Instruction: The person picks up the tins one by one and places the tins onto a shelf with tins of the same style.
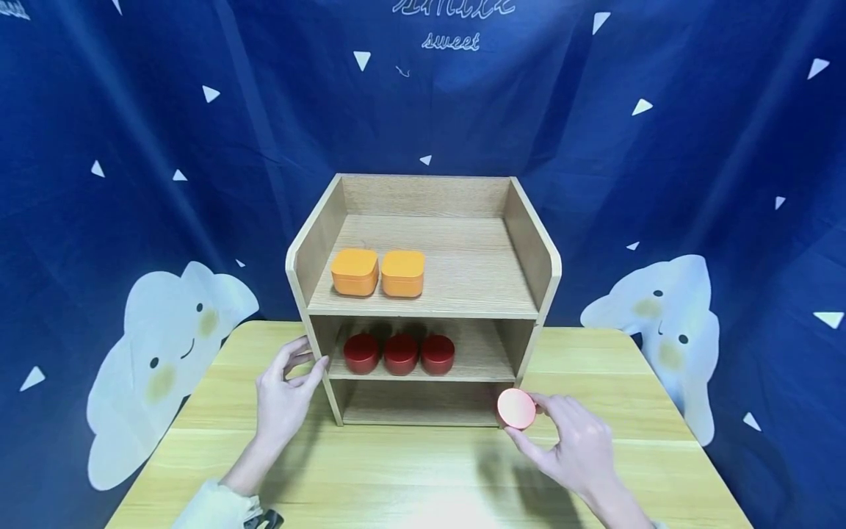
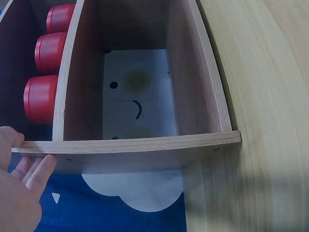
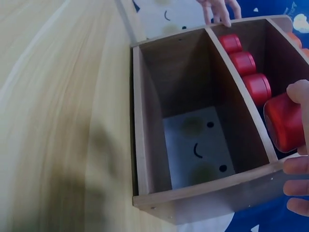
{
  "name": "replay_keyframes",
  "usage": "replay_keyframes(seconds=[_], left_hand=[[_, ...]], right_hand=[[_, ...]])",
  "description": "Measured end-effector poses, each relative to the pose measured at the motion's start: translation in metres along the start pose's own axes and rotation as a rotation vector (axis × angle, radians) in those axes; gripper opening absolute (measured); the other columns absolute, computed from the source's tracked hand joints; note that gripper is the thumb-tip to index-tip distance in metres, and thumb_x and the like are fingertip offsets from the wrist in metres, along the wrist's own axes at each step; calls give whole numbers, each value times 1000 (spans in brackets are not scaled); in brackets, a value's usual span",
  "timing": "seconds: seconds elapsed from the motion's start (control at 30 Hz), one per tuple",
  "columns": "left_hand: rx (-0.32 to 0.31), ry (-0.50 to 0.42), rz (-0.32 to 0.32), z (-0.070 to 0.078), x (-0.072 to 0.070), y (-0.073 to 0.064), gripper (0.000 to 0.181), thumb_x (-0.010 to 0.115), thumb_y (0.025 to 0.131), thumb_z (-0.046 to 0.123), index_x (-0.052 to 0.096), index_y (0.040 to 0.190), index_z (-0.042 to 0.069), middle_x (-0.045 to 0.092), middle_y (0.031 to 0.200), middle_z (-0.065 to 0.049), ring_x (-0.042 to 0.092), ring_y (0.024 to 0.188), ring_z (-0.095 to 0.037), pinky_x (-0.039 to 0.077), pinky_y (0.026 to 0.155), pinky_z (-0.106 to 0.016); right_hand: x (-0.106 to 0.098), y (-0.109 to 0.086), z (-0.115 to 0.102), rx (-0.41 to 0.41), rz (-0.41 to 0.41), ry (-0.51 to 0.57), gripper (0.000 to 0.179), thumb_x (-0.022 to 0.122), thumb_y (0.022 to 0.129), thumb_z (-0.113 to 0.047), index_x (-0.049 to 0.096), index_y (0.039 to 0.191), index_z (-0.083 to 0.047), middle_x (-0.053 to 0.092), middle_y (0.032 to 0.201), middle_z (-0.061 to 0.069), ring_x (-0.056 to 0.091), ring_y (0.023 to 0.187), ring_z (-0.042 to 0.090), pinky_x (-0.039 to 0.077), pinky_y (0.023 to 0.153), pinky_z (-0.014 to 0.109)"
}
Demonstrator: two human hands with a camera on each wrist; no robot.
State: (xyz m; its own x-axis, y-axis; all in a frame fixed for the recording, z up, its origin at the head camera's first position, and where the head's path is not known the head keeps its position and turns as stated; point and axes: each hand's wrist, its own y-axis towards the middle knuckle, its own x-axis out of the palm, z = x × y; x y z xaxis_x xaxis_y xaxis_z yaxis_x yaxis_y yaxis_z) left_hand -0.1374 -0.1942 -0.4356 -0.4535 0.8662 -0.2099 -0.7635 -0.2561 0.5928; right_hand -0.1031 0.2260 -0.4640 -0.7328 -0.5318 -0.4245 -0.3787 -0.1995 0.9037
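A small wooden shelf unit (image 1: 423,311) stands on the table. My left hand (image 1: 287,393) grips its left side panel, the thumb at the front edge and the fingers along the outer face. With thumb and fingers, my right hand (image 1: 581,444) pinches a round red tin (image 1: 516,409) by its sides, in front of the unit's lower right corner. Three matching red tins (image 1: 400,354) stand in a row on the middle shelf, also seen as red tins (image 2: 41,99) in the left wrist view. On the top shelf, two orange rounded-square boxes (image 1: 355,272) sit side by side at the left.
Below the middle shelf is the bottom compartment (image 1: 423,404), whose open back shows part of a cloud print. The light wood table (image 1: 396,470) extends around the unit. Behind hangs a blue curtain (image 1: 423,110) with white triangles and clouds.
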Motion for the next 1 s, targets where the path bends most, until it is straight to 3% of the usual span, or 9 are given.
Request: replay_keyframes(seconds=[0.5, 0.63, 1.0], left_hand=[[9, -8, -4, -1, -1, 0, 37, 80, 87, -6, 70, 122, -2, 78, 115, -23, 77, 93, -5, 62, 69, -9], [8, 2, -8, 0, -1, 0, 37, 81, 87, -3, 71, 122, -1, 78, 115, -22, 78, 93, -10, 64, 69, -12], [-1, -1, -3, 1, -1, 0, 37, 79, 87, -7, 71, 123, -1, 78, 117, -22, 77, 93, -5, 63, 68, -11]], right_hand=[[26, 25, -17, -69, 44, -39, 63, 60, 93, -71, 78, 94, -11, 72, 72, -1, 64, 57, 17, 46, 41, 29], [34, 31, -19, -85, 56, -40, 60, 61, 94, -68, 76, 92, -10, 71, 71, -1, 63, 56, 18, 45, 41, 29], [44, 40, -27, -28, 14, -59, 59, 61, 94, -70, 75, 94, -12, 66, 70, -4, 56, 55, 15, 43, 42, 29]])
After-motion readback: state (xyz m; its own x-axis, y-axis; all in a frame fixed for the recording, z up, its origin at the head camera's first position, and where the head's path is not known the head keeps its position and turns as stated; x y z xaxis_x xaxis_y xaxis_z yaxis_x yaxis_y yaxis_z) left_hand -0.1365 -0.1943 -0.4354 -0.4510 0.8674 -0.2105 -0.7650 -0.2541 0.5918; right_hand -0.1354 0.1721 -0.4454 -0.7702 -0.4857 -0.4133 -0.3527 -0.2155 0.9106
